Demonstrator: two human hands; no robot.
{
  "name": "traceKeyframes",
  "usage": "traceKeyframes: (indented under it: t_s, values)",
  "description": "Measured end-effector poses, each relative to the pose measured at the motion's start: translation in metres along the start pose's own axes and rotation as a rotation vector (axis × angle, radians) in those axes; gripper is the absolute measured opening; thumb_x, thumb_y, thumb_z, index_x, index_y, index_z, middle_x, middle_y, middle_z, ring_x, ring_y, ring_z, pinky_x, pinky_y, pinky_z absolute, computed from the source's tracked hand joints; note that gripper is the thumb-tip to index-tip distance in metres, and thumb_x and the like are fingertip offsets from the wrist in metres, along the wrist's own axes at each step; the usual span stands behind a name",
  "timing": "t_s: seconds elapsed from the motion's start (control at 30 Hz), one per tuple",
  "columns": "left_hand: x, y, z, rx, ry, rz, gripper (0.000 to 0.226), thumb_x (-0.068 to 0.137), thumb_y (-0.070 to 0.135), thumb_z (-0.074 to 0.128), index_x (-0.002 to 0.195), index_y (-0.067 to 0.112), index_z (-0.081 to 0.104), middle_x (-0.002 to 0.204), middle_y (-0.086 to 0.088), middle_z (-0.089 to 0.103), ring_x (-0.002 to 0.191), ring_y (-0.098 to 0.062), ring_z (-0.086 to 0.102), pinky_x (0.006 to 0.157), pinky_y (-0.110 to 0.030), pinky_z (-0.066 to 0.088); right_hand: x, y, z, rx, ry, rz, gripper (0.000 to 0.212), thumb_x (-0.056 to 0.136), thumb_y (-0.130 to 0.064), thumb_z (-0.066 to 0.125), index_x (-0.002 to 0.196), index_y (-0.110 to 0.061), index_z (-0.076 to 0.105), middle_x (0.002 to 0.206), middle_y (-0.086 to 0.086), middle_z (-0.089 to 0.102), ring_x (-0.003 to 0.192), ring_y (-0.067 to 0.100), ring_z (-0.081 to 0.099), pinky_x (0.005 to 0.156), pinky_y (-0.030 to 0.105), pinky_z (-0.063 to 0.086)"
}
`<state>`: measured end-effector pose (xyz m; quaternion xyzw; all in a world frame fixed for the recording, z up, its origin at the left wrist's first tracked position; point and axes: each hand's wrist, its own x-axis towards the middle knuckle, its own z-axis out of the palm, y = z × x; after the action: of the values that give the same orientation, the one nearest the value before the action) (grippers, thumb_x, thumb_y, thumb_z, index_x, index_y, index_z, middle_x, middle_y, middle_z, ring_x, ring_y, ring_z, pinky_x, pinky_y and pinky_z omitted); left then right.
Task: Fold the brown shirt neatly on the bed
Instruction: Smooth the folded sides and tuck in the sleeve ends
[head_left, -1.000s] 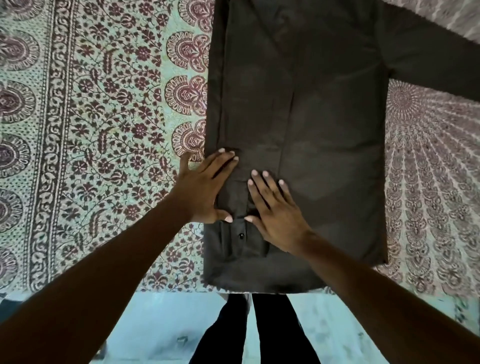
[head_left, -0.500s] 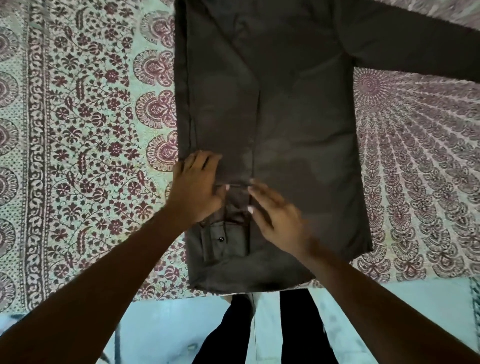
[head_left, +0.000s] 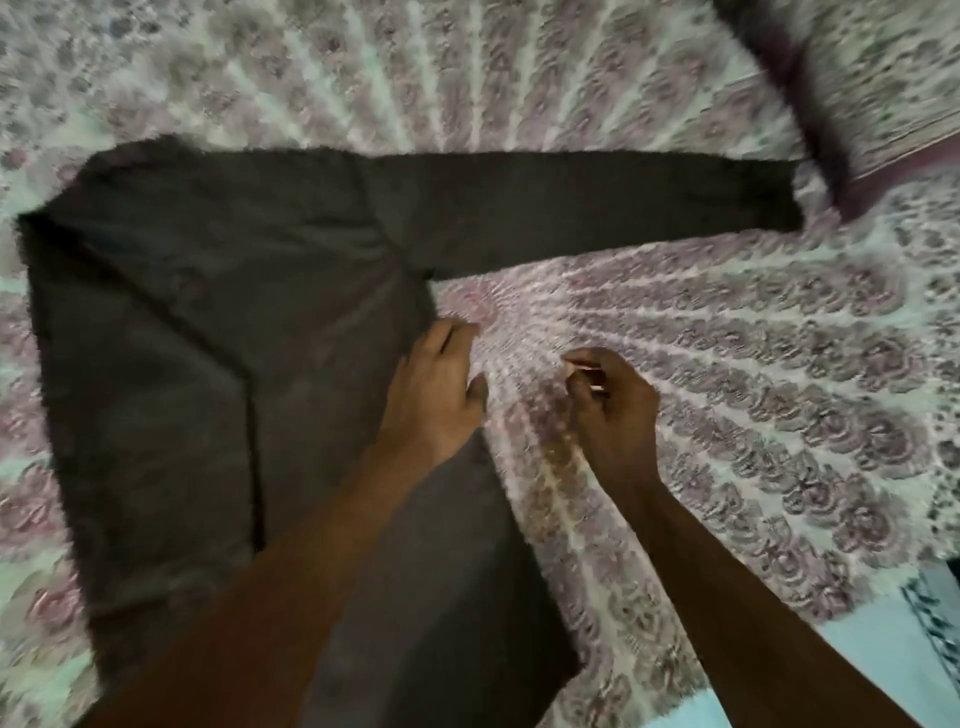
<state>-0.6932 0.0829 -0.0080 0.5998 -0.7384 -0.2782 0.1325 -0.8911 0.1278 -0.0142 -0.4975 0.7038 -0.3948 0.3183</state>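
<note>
The whole view is blurred by motion, so fine detail is lost. The brown shirt (head_left: 218, 322) lies flat on the bed, on a patterned sheet (head_left: 753, 389) of pale green with purplish flower motifs that fan out in rays; its body fills the left half of the view, running from the upper left down to the near edge of the bed. 1 sleeve (head_left: 597, 208) stretches straight out to the right across the sheet, its cuff far from the body; the opposite side of the shirt is folded inward, leaving a dark crease line down the cloth.

The left hand (head_left: 434, 395) rests on the right side edge of the shirt body, just below where the sleeve joins; its fingers (head_left: 447, 338) bend down at that edge, and the blur hides whether they grip the cloth or only press it. The right hand (head_left: 615, 415) is over the bare sheet, just beside the left hand and off the shirt; its fingers are curled in toward the thumb, and I cannot tell whether they pinch anything. A strip of light blue floor (head_left: 857, 654) shows at the lower right.
</note>
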Motion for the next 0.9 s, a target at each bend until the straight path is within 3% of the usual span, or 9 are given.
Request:
traceKeyframes:
  t_s: [0.07, 0.27, 0.37, 0.47, 0.57, 0.7, 0.8, 0.87, 0.9]
  values:
    - [0.053, 0.030, 0.014, 0.050, -0.063, 0.052, 0.062, 0.088, 0.019, 0.069, 0.146, 0.010, 0.049, 0.154, -0.010, 0.043, 0.141, -0.033, 0.043, 0.114, -0.054, 0.041, 0.039, 0.010, -0.027, 0.066, 0.100, 0.077, 0.017, 0.100, -0.008, 0.060, 0.110, -0.009, 0.074, 0.104, 0.000, 0.074, 0.091, -0.001, 0.068, 0.074, 0.011, 0.052]
    - [0.178, 0.088, 0.058, 0.193, -0.256, 0.013, 0.100, 0.087, 0.048, 0.075, 0.163, 0.029, 0.013, 0.172, 0.002, -0.007, 0.158, -0.034, 0.000, 0.119, -0.063, 0.022, 0.153, 0.053, -0.084, 0.114, 0.311, 0.184, 0.013, 0.095, -0.003, 0.063, 0.103, -0.005, 0.073, 0.091, -0.006, 0.071, 0.082, -0.007, 0.065, 0.077, 0.015, 0.052]
    - [0.201, 0.086, 0.081, 0.303, -0.365, -0.010, 0.110, 0.084, 0.066, 0.068, 0.163, 0.036, -0.003, 0.171, 0.006, -0.020, 0.158, -0.033, -0.012, 0.122, -0.063, 0.012, 0.204, 0.075, -0.101, 0.022, 0.415, 0.209, 0.011, 0.089, -0.012, 0.066, 0.100, -0.011, 0.070, 0.100, 0.006, 0.069, 0.095, 0.009, 0.067, 0.092, 0.032, 0.055]
    - [0.201, 0.073, 0.096, 0.280, -0.396, -0.034, 0.114, 0.081, 0.079, 0.061, 0.159, 0.043, -0.015, 0.165, 0.011, -0.034, 0.155, -0.028, -0.027, 0.123, -0.060, -0.003, 0.247, 0.090, -0.116, -0.271, 0.502, 0.307, 0.030, 0.086, -0.022, 0.070, 0.117, -0.020, 0.072, 0.130, 0.014, 0.055, 0.121, 0.031, 0.054, 0.103, 0.040, 0.046]
    - [0.202, 0.067, 0.099, 0.257, -0.396, -0.027, 0.115, 0.079, 0.082, 0.058, 0.157, 0.046, -0.018, 0.162, 0.015, -0.040, 0.153, -0.026, -0.032, 0.123, -0.059, -0.008, 0.277, 0.093, -0.128, -0.355, 0.521, 0.456, 0.057, 0.091, -0.041, 0.070, 0.144, -0.036, 0.052, 0.154, 0.016, 0.033, 0.140, 0.039, 0.033, 0.110, 0.055, 0.034]
    - [0.203, 0.066, 0.099, 0.237, -0.402, -0.034, 0.116, 0.077, 0.084, 0.059, 0.156, 0.049, -0.018, 0.160, 0.018, -0.042, 0.152, -0.023, -0.034, 0.122, -0.057, -0.009, 0.304, 0.104, -0.130, -0.385, 0.459, 0.680, 0.089, 0.087, -0.056, 0.071, 0.157, -0.020, 0.029, 0.158, 0.020, 0.030, 0.144, 0.042, 0.032, 0.111, 0.062, 0.034]
    - [0.204, 0.066, 0.098, 0.180, -0.398, -0.037, 0.116, 0.076, 0.079, 0.066, 0.157, 0.051, -0.011, 0.160, 0.021, -0.040, 0.152, -0.020, -0.034, 0.122, -0.055, -0.011, 0.314, 0.107, -0.126, -0.165, 0.552, 0.611, 0.059, 0.080, -0.031, 0.081, 0.127, -0.002, 0.062, 0.125, 0.016, 0.066, 0.121, 0.033, 0.062, 0.099, 0.040, 0.050]
    - [0.203, 0.066, 0.092, 0.128, -0.394, -0.045, 0.114, 0.074, 0.071, 0.074, 0.158, 0.052, -0.001, 0.164, 0.023, -0.032, 0.153, -0.018, -0.031, 0.123, -0.054, -0.010, 0.311, 0.098, -0.117, -0.020, 0.586, 0.548, 0.018, 0.082, -0.011, 0.075, 0.095, -0.003, 0.067, 0.093, 0.006, 0.069, 0.099, 0.027, 0.068, 0.085, 0.031, 0.053]
    - [0.202, 0.067, 0.088, 0.094, -0.401, -0.058, 0.111, 0.074, 0.067, 0.077, 0.158, 0.052, 0.005, 0.165, 0.024, -0.027, 0.154, -0.018, -0.028, 0.123, -0.053, -0.009, 0.305, 0.089, -0.109, 0.029, 0.588, 0.513, 0.011, 0.083, -0.006, 0.073, 0.091, -0.006, 0.066, 0.087, 0.003, 0.066, 0.095, 0.025, 0.068, 0.084, 0.032, 0.055]
